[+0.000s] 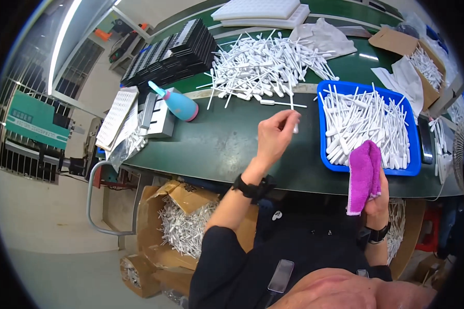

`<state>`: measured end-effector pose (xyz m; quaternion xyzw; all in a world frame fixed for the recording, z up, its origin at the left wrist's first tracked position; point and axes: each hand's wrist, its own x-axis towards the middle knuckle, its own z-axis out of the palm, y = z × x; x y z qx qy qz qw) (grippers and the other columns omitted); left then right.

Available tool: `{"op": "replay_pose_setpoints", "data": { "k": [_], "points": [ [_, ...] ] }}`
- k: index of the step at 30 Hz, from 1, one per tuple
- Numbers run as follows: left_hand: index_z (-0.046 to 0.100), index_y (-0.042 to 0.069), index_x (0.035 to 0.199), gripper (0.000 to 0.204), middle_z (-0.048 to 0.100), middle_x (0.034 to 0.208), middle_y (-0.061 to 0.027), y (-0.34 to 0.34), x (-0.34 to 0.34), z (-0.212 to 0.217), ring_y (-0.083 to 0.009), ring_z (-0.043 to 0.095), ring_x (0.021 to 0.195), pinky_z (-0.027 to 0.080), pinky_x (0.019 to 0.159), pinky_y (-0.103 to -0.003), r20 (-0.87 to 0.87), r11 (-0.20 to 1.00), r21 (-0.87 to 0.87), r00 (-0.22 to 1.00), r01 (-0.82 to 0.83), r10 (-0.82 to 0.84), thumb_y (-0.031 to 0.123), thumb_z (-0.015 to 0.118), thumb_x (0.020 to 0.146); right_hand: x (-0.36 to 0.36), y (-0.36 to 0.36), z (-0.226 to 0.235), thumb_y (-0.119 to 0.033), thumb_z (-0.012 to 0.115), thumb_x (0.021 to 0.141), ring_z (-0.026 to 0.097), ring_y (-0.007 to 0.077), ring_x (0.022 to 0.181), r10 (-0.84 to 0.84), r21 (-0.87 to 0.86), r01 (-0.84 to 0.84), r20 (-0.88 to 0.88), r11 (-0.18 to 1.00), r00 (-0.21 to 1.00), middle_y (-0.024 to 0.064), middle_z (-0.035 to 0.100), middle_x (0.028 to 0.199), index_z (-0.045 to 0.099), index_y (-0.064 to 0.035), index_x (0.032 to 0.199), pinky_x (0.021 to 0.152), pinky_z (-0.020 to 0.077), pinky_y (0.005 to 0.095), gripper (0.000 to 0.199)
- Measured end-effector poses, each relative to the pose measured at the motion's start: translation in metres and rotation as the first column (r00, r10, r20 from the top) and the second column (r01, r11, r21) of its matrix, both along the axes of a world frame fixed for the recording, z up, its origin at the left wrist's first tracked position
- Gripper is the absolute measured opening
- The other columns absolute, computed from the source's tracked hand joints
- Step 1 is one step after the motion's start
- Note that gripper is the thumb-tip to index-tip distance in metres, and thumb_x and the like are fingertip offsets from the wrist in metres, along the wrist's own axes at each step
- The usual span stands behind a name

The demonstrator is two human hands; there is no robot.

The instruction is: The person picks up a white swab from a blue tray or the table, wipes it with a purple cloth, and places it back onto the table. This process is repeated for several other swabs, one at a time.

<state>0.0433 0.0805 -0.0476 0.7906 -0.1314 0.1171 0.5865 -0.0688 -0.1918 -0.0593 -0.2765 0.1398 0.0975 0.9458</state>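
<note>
Here, relative to the blue tray (321,135):
- I see my left hand (274,135) just left of it, fingertips pinching a white plastic stick (296,123).
- My right hand (377,198) at its near edge, fingers closed around a magenta cloth (363,175).

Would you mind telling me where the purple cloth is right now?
In the head view, the purple cloth is on the person's right side, held up in the right hand, draping over the near edge of the blue tray of white sticks.

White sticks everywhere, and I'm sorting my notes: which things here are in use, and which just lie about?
In use: white stick in left hand; purple cloth in right hand; blue tray; stick pile.

Lying about: blue spray bottle; black trays; foam slabs.
</note>
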Motion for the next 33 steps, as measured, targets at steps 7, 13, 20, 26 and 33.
{"op": "replay_pose_setpoints", "data": {
  "k": [7,13,20,26,33],
  "points": [
    [0.047,0.005,0.128,0.038,0.066,0.092,-0.0105,-0.003,-0.012,-0.011,-0.0061,0.055,0.066,0.041,0.046,-0.019,-0.253,0.804,-0.569,0.967,-0.17,0.026,0.009,0.054,0.09,0.005,0.01,-0.004,-0.027,0.034,0.1,0.061,0.0205,0.098,0.081,0.071,-0.078,-0.034,0.994,0.996,0.01,0.061,0.113,0.048,-0.0029,0.124,0.086,0.0503,0.0339,0.037],
    [0.048,0.003,0.124,0.035,0.066,0.093,-0.0122,-0.003,-0.016,-0.018,-0.0053,0.055,0.064,0.039,0.047,-0.016,-0.313,0.712,-0.676,0.949,-0.191,-0.042,0.008,0.054,0.09,0.002,0.002,-0.003,-0.027,0.037,0.099,0.061,0.0219,0.099,0.019,0.073,-0.018,-0.011,0.997,1.0,0.0108,0.06,0.115,0.047,-0.0022,0.127,0.087,0.0502,0.0341,0.039],
    [0.048,0.002,0.122,0.035,0.065,0.096,-0.0139,-0.013,-0.022,-0.018,-0.0077,0.056,0.064,0.038,0.049,-0.017,-0.34,0.687,-0.696,0.938,-0.208,-0.06,0.009,0.054,0.089,-0.004,-0.001,0.001,-0.027,0.032,0.1,0.061,0.0213,0.099,0.04,0.061,-0.041,0.027,0.997,0.999,0.0113,0.06,0.114,0.046,-0.0029,0.127,0.087,0.0496,0.0355,0.039],
    [0.048,0.002,0.122,0.034,0.065,0.096,-0.0148,-0.023,-0.03,-0.011,-0.0087,0.057,0.064,0.044,0.051,-0.018,-0.322,0.716,-0.678,0.943,-0.165,-0.086,0.011,0.054,0.09,-0.005,-0.004,0.007,-0.028,0.034,0.1,0.058,0.0225,0.105,-0.047,0.049,0.046,0.017,0.998,0.999,0.011,0.057,0.122,0.044,-0.0025,0.13,0.094,0.0459,0.0363,0.041],
    [0.056,-0.001,0.107,0.023,0.065,0.083,-0.0101,-0.071,-0.08,0.014,-0.0085,0.056,0.057,0.048,0.047,-0.021,-0.468,0.799,-0.533,0.691,0.278,-0.552,0.016,0.052,0.093,-0.001,0.026,0.036,-0.028,0.033,0.1,0.059,0.0198,0.092,-0.187,-0.007,0.187,0.006,0.982,0.982,0.0082,0.058,0.111,0.044,-0.0033,0.126,0.084,0.0471,0.0333,0.037]
  ]
}}
